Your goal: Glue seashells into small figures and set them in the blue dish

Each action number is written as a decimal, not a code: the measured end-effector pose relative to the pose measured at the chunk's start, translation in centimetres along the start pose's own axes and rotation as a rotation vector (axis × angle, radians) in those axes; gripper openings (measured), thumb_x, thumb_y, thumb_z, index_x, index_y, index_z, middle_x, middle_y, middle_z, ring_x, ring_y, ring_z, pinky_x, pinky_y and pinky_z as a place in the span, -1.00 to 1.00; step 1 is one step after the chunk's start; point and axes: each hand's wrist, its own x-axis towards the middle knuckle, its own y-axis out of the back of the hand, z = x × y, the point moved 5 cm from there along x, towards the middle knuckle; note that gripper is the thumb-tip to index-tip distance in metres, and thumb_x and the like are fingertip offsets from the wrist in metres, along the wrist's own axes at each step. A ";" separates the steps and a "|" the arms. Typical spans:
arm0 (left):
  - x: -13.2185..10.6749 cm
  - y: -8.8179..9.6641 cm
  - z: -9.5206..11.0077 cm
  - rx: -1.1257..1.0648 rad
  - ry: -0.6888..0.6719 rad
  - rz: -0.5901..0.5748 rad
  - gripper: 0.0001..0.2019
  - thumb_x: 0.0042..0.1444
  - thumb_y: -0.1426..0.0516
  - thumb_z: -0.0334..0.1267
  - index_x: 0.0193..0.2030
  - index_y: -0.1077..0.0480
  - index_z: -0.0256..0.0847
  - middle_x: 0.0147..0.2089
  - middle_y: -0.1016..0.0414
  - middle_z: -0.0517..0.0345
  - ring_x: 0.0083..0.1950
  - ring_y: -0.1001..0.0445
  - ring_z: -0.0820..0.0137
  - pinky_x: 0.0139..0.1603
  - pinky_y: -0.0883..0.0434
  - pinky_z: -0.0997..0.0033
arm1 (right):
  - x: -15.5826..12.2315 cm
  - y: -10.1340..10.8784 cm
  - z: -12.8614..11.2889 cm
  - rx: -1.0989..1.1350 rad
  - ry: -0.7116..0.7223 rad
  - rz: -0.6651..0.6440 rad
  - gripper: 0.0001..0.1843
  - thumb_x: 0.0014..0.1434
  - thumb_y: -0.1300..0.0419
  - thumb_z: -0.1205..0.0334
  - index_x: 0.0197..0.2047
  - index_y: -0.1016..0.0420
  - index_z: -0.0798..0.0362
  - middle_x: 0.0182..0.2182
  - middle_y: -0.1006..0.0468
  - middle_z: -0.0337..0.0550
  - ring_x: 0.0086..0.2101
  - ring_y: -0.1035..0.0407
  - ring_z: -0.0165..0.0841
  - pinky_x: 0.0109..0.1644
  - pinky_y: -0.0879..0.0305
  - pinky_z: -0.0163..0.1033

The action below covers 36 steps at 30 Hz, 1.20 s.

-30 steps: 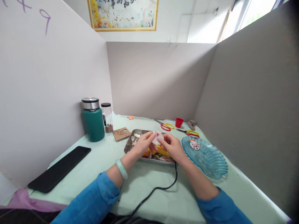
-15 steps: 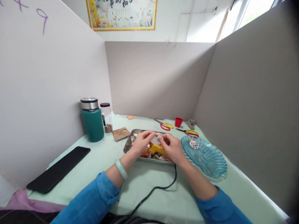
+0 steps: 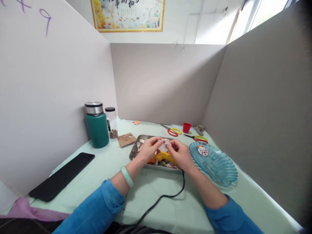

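My left hand [image 3: 149,150] and my right hand [image 3: 179,152] meet above a metal tray [image 3: 133,152]. Between their thumbs and fingers they pinch a small whitish flat piece [image 3: 163,147] with a red spot near its top; its exact kind is unclear. Just below lies a yellow glue gun [image 3: 165,156] in the tray, partly covered by my right hand. Shells [image 3: 172,165] and other small bits surround it. A black cord [image 3: 162,196] runs from the tray's front right corner toward me.
At left stand a green flask [image 3: 97,130] and a clear jar [image 3: 111,125], with a black slab [image 3: 63,175] nearer. A brown card [image 3: 126,139] lies beside the tray. Scissors [image 3: 175,131], pliers-like cutters [image 3: 198,138], a red cup [image 3: 187,127] and a blue plate [image 3: 219,169] sit right and behind.
The fingers have shifted slightly around the whitish piece, which both hands still hold above the tray. Everything else stays in place, apart from a slight camera shift.
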 end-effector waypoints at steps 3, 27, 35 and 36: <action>-0.1 0.0 0.3 0.015 0.001 0.020 -0.66 0.05 -0.16 -0.06 -0.19 -0.50 -0.31 -0.28 -0.53 0.08 -0.36 -0.43 0.44 -0.44 -0.41 0.52 | -0.1 -0.1 -0.2 0.009 0.004 -0.009 -0.77 0.16 -0.14 0.06 -0.41 -0.42 0.02 -0.59 -0.38 -0.29 -0.54 -0.22 -0.41 -0.43 -0.15 -0.31; -0.5 -0.1 1.2 0.193 -0.100 -0.003 -0.68 0.09 -0.13 -0.04 -0.23 -0.51 -0.27 -0.31 -0.54 0.09 -0.33 -0.41 0.42 -0.35 -0.32 0.53 | -0.1 0.6 -0.9 0.027 0.050 0.031 -0.79 0.20 -0.08 0.10 -0.39 -0.40 0.02 -0.48 -0.43 -0.23 -0.46 -0.29 -0.37 -0.37 -0.22 -0.28; -0.5 -0.3 1.0 0.159 -0.083 -0.022 -0.65 0.04 -0.17 -0.03 -0.23 -0.51 -0.30 -0.32 -0.54 0.06 -0.36 -0.43 0.40 -0.36 -0.36 0.49 | -0.1 0.7 -0.9 -0.019 0.071 0.051 -0.78 0.21 -0.06 0.10 -0.38 -0.40 0.01 -0.45 -0.48 -0.19 -0.43 -0.32 -0.34 -0.35 -0.24 -0.27; -0.5 -0.3 1.0 0.157 -0.083 -0.023 -0.66 0.03 -0.18 -0.03 -0.22 -0.51 -0.30 -0.31 -0.54 0.07 -0.36 -0.43 0.40 -0.34 -0.37 0.48 | -0.1 0.7 -0.9 -0.026 0.074 0.057 -0.78 0.21 -0.06 0.10 -0.38 -0.40 0.01 -0.45 -0.48 -0.19 -0.43 -0.32 -0.33 -0.34 -0.24 -0.27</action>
